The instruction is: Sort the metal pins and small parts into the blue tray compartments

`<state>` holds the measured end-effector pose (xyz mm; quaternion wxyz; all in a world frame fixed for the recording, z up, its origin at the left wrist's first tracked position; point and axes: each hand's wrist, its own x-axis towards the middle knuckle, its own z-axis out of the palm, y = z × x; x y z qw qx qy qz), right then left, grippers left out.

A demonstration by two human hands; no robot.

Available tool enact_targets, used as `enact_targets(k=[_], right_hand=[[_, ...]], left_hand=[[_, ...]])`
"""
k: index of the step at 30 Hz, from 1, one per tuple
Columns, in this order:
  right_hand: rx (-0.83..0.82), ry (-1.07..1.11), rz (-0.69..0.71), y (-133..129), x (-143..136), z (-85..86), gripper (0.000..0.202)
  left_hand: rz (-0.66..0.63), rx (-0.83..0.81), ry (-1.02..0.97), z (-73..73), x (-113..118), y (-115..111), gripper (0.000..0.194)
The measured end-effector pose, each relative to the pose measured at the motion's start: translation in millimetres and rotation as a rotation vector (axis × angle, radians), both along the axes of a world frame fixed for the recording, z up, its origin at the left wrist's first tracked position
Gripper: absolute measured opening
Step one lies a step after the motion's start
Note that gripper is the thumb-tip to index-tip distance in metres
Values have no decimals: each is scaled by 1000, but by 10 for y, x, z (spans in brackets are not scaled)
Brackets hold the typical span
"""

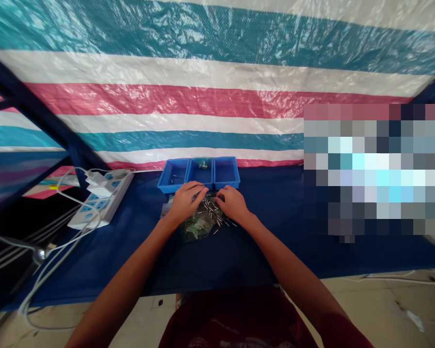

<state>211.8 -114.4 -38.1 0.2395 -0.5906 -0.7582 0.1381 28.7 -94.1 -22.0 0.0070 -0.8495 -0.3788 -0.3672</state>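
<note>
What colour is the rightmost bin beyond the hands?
The rightmost bin is blue, best seen in the head view.

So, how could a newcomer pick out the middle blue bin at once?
Look at the dark blue table before the striped sheet: three blue bins stand in a row just beyond the left hand and right hand. Choose the middle bin; only it shows something greenish inside, at its far end.

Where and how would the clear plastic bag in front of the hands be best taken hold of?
Probably by its near edge, pinched between thumb and fingers, coming from the person's own side. The clear plastic bag lies low and crumpled on the dark blue tabletop, that edge facing the person, while the left hand and loose metal pins crowd its far side.
</note>
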Motion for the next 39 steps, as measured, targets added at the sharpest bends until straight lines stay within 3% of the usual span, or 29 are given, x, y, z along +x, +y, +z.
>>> enact_targets(k=[23, 29, 36, 39], right_hand=[[72, 70, -15, 40, -2, -78, 13], [141, 413, -81, 44, 5, -10, 17], [-38, 1071, -27, 51, 3, 70, 20], [-98, 1243, -18, 72, 6, 73, 30]], left_hand=[[-44, 49, -4, -25, -5, 3, 30], [-7, 8, -42, -4, -14, -8, 31], [-26, -68, -128, 26, 29, -46, 27], [-32, -87, -144, 29, 41, -56, 25]])
